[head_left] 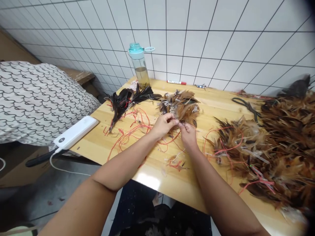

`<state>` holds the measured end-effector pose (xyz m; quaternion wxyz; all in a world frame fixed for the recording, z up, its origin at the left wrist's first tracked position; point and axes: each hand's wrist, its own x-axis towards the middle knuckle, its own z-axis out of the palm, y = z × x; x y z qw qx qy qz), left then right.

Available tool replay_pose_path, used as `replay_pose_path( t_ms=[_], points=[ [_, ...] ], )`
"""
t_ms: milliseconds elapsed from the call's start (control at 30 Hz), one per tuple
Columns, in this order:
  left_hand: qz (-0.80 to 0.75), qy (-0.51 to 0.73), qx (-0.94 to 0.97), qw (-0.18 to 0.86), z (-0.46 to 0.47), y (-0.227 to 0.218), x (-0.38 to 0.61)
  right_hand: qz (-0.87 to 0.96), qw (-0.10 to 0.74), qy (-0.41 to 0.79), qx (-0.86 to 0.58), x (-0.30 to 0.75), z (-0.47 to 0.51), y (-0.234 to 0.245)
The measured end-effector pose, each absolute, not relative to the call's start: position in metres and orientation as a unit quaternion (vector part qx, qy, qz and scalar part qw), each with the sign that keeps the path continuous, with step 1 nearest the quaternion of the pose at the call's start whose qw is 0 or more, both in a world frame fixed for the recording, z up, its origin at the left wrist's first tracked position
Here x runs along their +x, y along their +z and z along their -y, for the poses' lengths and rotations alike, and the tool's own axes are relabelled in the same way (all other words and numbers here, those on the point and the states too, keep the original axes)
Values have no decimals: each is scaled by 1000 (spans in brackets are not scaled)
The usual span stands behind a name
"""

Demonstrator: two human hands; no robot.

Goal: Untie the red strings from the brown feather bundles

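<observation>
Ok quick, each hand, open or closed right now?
Left hand: pinched closed by the feathers; anything held can't be told.
Right hand: pinched closed beside it; anything held can't be told.

Where the left hand (164, 127) and right hand (189, 133) meet, near side of a brown feather bunch (188, 109), they cover their point of contact, and I cannot discern what lies between. The large feather pile (290, 131) is cut off at my right edge, the patterned cloth (41, 101) at my left. Lettering on the far marker (176, 82) is too small to read. The white cable (66, 170) disappears behind the left arm (131, 159).
</observation>
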<state>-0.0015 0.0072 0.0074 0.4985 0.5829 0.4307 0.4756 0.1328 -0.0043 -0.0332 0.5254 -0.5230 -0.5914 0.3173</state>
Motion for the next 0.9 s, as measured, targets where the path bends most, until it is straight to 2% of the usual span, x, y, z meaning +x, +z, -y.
replay_pose_path(
  t_ms=[67, 233, 300, 667, 900],
  points=[
    [-432, 484, 573, 501, -9, 6, -3, 589, 524, 337, -516, 133, 3, -34],
    [-395, 460, 513, 608, -10, 8, -5, 575, 536, 382, -486, 133, 2, -33],
    [-383, 452, 516, 618, -8, 11, -5, 557, 547, 396, -483, 133, 2, -32],
    [-390, 456, 555, 576, -8, 9, -3, 534, 540, 415, -500, 136, 1, -34],
    [-421, 436, 626, 491, -10, 6, -7, 547, 536, 386, -514, 138, 2, -36]
  ],
)
